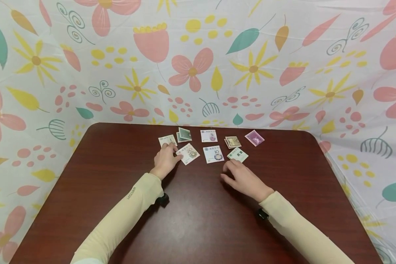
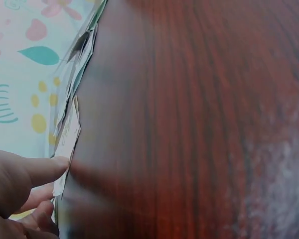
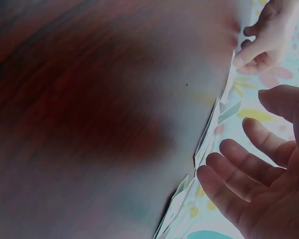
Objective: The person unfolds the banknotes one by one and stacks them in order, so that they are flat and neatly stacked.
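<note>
My left hand is at the left end of a group of banknotes, its thumb touching the near-left edge of the 20 banknote. Its other fingertips lie over the near part of the 1 banknote. In the left wrist view the thumb meets the 20 note, seen nearly edge-on. My right hand hovers just in front of a green-white banknote, its fingers loosely bent and apart. The right wrist view shows nothing in that hand.
Farther back lie a folded green banknote, the 5 banknote, a folded brown banknote and a purple banknote. Between the hands is the 10 banknote. A flowered cloth hangs behind the dark wooden table.
</note>
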`<state>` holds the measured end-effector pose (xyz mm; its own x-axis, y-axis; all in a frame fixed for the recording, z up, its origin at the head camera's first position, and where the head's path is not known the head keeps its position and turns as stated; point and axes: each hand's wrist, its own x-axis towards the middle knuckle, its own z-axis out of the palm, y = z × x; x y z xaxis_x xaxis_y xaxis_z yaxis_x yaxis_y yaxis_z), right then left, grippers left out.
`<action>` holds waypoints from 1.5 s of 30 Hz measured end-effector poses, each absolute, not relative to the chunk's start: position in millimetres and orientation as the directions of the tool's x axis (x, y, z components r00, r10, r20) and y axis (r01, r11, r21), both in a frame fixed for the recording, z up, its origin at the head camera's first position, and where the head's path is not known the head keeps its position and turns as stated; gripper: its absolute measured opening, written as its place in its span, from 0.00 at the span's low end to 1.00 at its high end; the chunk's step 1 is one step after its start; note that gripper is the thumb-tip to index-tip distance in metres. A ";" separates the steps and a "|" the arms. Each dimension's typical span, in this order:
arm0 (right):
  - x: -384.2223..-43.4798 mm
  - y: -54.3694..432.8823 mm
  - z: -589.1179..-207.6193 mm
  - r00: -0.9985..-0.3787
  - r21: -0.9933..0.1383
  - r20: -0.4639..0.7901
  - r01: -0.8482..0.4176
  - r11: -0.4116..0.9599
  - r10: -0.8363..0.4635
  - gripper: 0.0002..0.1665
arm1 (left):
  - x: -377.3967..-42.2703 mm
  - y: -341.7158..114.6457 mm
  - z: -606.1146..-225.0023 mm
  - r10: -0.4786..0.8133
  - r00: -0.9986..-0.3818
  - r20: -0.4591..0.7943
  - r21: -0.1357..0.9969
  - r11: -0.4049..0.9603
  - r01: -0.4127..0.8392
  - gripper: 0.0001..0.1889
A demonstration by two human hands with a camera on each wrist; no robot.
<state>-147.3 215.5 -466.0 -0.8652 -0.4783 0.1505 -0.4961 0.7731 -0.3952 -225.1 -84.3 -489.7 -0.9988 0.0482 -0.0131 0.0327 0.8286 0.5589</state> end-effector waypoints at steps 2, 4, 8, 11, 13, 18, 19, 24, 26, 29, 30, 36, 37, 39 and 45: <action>-147.1 215.2 -465.8 -0.864 -0.393 0.154 -0.498 0.773 -0.479 0.10 | -224.9 -83.1 -488.7 0.042 -0.999 -0.019 0.556 0.831 0.024 0.16; -146.8 215.5 -465.8 -0.866 -0.393 0.154 -0.495 0.775 -0.476 0.10 | -224.7 -81.9 -487.4 0.041 -0.999 -0.020 0.552 0.833 0.024 0.16; -146.9 217.2 -466.6 -0.869 -0.395 0.154 -0.491 0.777 -0.470 0.11 | -223.9 -79.5 -484.0 0.044 -0.999 -0.008 0.537 0.843 0.033 0.16; -146.6 218.8 -467.0 -0.871 -0.396 0.158 -0.488 0.778 -0.465 0.12 | -223.6 -77.8 -482.1 0.042 -0.999 -0.004 0.517 0.855 0.034 0.17; -146.2 219.6 -466.7 -0.873 -0.397 0.159 -0.484 0.780 -0.460 0.12 | -223.5 -77.1 -481.3 0.038 -0.999 -0.006 0.507 0.861 0.030 0.17; -145.9 221.5 -466.5 -0.877 -0.402 0.164 -0.477 0.782 -0.451 0.12 | -224.2 -77.1 -480.8 0.040 -0.999 -0.027 0.483 0.875 0.022 0.16; -145.9 221.9 -466.6 -0.878 -0.403 0.164 -0.476 0.782 -0.450 0.12 | -224.4 -77.3 -480.9 0.043 -0.999 -0.032 0.482 0.876 0.022 0.16; -146.0 224.3 -467.3 -0.882 -0.405 0.163 -0.468 0.786 -0.442 0.12 | -226.1 -79.8 -481.7 0.043 -0.997 -0.061 0.500 0.866 0.006 0.16; -146.1 225.3 -467.6 -0.883 -0.404 0.163 -0.466 0.787 -0.439 0.12 | -227.0 -81.5 -482.7 0.038 -0.996 -0.077 0.525 0.851 -0.008 0.17; -145.9 226.1 -467.9 -0.886 -0.404 0.159 -0.462 0.789 -0.436 0.12 | -227.3 -84.5 -484.7 0.030 -0.995 -0.090 0.576 0.817 -0.028 0.16; -145.9 226.2 -468.0 -0.886 -0.405 0.156 -0.461 0.790 -0.436 0.12 | -227.0 -85.8 -485.4 0.027 -0.995 -0.092 0.595 0.803 -0.034 0.16; -146.3 226.4 -467.3 -0.889 -0.411 0.139 -0.454 0.791 -0.437 0.14 | -222.3 -93.8 -489.1 0.023 -0.996 -0.082 0.704 0.709 -0.041 0.11; -146.4 226.6 -467.0 -0.889 -0.412 0.138 -0.452 0.791 -0.436 0.14 | -221.3 -95.0 -489.3 0.027 -0.997 -0.076 0.719 0.694 -0.036 0.10; -146.7 226.9 -466.5 -0.891 -0.413 0.136 -0.449 0.792 -0.434 0.14 | -219.3 -97.5 -489.4 0.034 -0.998 -0.059 0.739 0.673 -0.020 0.09; -147.1 226.8 -466.7 -0.893 -0.417 0.127 -0.442 0.794 -0.431 0.14 | -212.5 -103.3 -488.7 0.044 -0.999 0.012 0.778 0.627 0.037 0.06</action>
<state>-147.1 226.8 -466.7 -0.8933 -0.4311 0.1272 -0.4425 0.7937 -0.4174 -212.5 -103.3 -488.7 -0.9989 0.0442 0.0120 0.0371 0.6269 0.7782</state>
